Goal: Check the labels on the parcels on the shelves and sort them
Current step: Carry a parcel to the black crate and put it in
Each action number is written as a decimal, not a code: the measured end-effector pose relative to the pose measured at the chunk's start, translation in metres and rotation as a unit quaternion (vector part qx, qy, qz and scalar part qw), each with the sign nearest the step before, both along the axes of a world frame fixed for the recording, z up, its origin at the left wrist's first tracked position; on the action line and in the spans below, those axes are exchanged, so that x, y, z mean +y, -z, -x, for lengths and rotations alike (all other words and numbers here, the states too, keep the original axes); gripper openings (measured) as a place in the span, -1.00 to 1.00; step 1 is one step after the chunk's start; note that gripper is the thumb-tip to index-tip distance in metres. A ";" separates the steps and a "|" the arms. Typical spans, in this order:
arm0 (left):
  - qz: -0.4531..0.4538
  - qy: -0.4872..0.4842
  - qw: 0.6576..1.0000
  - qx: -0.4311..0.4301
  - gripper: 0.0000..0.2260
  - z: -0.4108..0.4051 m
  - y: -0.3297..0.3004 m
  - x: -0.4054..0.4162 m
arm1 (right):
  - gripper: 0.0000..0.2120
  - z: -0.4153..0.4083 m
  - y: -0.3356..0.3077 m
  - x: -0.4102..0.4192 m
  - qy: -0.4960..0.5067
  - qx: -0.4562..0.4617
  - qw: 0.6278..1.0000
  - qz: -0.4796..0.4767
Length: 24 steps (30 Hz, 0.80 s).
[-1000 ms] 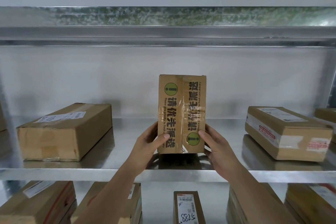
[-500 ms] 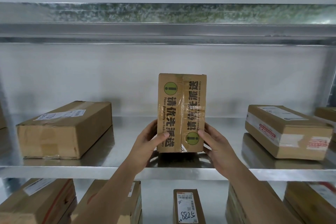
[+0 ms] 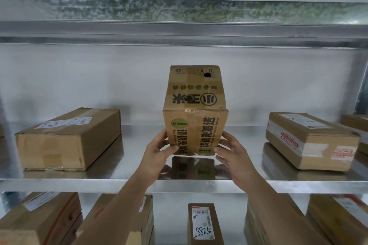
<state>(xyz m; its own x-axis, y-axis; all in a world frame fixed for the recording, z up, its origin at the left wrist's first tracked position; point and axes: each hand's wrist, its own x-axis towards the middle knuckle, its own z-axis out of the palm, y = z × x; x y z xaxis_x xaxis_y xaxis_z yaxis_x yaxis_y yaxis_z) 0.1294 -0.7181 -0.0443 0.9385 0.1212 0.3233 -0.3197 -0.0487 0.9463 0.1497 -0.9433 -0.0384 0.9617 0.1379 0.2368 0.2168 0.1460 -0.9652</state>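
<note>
Brown cardboard parcel (image 3: pixel 195 109) with black Chinese print and green round stickers, tilted top-forward, lifted just above metal shelf (image 3: pixel 127 157), gripped at lower corners.

The held box (image 3: pixel 194 113) bears "请优先派送" beside green exclamation circles. At six o'clock, a lower-shelf parcel's label (image 3: pixel 202 223) reads a handwritten, upside-down "5288". Other labels are illegible.

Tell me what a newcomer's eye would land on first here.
The tall brown cardboard box printed with green circles and bold dark characters, mid-shelf, tipped so another printed face shows, gripped low by the left hand and right hand. Next, the flat brown cardboard parcel with a white label on the galvanised metal shelf at left, and the taped one with red print at right.
</note>
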 end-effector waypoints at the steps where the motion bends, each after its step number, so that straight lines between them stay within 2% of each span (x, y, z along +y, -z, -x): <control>1: 0.008 0.007 1.000 0.006 -0.62 0.001 -0.001 -0.001 | -0.68 -0.001 0.000 0.000 -0.004 0.001 1.000 -0.003; 5: 0.061 0.017 0.998 0.017 -0.63 0.004 -0.003 -0.001 | -0.68 -0.001 0.002 -0.001 -0.007 0.029 1.000 -0.006; 8: 0.111 0.024 0.992 0.048 -0.62 0.002 -0.004 0.000 | -0.66 0.000 0.006 -0.002 -0.020 0.012 1.000 0.000; 11: 0.142 0.022 0.985 0.093 -0.73 0.001 -0.007 -0.002 | -0.66 0.002 0.007 -0.002 -0.019 -0.002 0.999 0.037; 24: 0.106 0.035 0.991 0.072 -0.76 -0.005 -0.002 0.000 | -0.63 0.001 0.003 -0.004 -0.009 -0.013 0.994 0.104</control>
